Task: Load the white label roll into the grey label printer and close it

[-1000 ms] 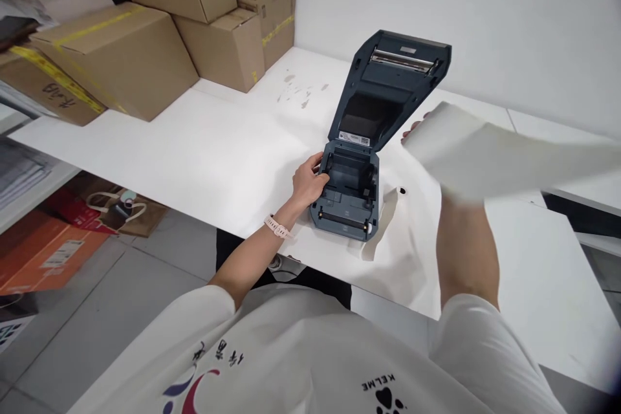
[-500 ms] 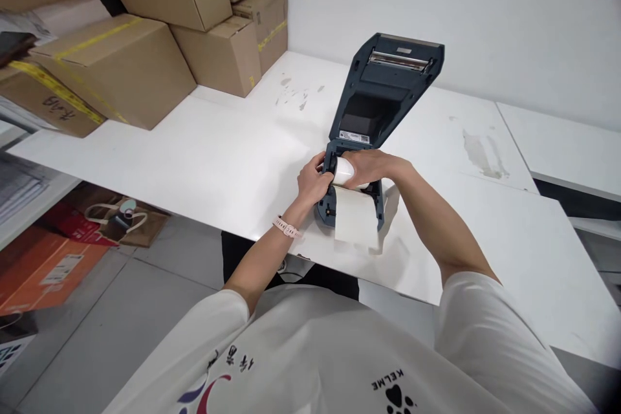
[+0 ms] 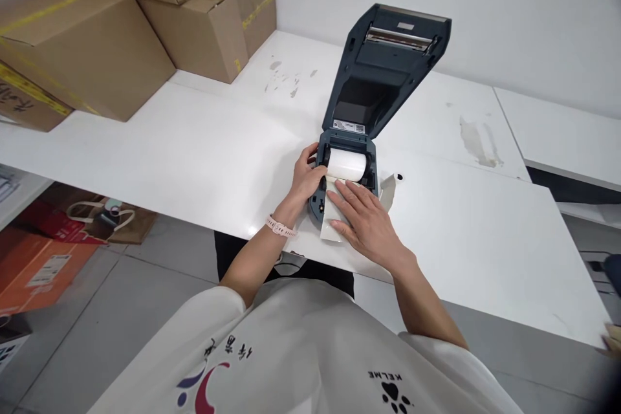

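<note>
A dark blue-grey label printer (image 3: 321, 202) stands on the white table with its lid (image 3: 395, 65) raised. A white label roll (image 3: 346, 163) lies between the black holders inside it. From the roll a paper strip (image 3: 330, 231) runs out over the printer's front towards me. My left hand (image 3: 306, 176) grips the printer's left side, thumb inside near the end of the roll, other fingers round the outer edge. Flat on the strip rests my right hand (image 3: 371, 223), fingers stretched out and covering much of the paper.
Right of the printer lies a curled piece of paper (image 3: 389, 191). Stacked cardboard boxes (image 3: 92, 45) fill the table's far left, against the wall. The table's (image 3: 218, 142) front edge runs close to my body. An orange box (image 3: 48, 272) and bags are on the floor at left.
My right hand has come off the label roll and moved towards me onto the paper strip, leaving the roll in view. My left hand stays at the printer's side. The view has shifted slightly.
</note>
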The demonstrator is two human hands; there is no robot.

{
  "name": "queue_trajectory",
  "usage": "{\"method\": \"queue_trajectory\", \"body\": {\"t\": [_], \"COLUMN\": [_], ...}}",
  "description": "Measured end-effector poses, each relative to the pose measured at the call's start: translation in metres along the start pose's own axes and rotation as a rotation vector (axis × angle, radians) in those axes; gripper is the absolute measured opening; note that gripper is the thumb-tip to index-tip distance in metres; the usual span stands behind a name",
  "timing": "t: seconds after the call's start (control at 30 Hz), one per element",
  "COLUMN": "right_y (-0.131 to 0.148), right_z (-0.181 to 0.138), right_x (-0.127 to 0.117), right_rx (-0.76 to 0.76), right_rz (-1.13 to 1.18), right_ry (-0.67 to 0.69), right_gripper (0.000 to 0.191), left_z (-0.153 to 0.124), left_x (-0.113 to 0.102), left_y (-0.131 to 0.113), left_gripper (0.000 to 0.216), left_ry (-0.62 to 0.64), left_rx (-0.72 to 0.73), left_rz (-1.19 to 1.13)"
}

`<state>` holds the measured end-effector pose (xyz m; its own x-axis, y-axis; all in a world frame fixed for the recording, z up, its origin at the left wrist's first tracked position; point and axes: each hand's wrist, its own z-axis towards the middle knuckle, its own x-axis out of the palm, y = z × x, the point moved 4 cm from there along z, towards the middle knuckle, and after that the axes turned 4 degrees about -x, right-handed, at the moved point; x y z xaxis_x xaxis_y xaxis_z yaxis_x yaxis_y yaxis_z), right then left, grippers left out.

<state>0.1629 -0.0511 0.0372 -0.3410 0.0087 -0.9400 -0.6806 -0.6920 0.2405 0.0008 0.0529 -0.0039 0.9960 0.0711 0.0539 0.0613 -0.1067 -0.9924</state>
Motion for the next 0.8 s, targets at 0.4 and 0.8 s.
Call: {"method": "queue_trajectory", "body": {"t": [0.4, 0.8], "right_y": [-0.002, -0.002], "right_z": [-0.001, 0.001], "right_x": [0.008, 0.003], "right_rx": [-0.025, 0.014], "right_rz": [-0.025, 0.135], "right_ry": [-0.028, 0.018], "right_gripper": [0.077, 0.069], "left_z": [0.001, -0.034], "left_x": [-0.001, -0.003], "left_y": [0.004, 0.003], "left_gripper": [0.074, 0.070], "left_ry": [0.030, 0.084], "left_rx": [-0.007, -0.106], "left_rz": [-0.030, -0.010]}}
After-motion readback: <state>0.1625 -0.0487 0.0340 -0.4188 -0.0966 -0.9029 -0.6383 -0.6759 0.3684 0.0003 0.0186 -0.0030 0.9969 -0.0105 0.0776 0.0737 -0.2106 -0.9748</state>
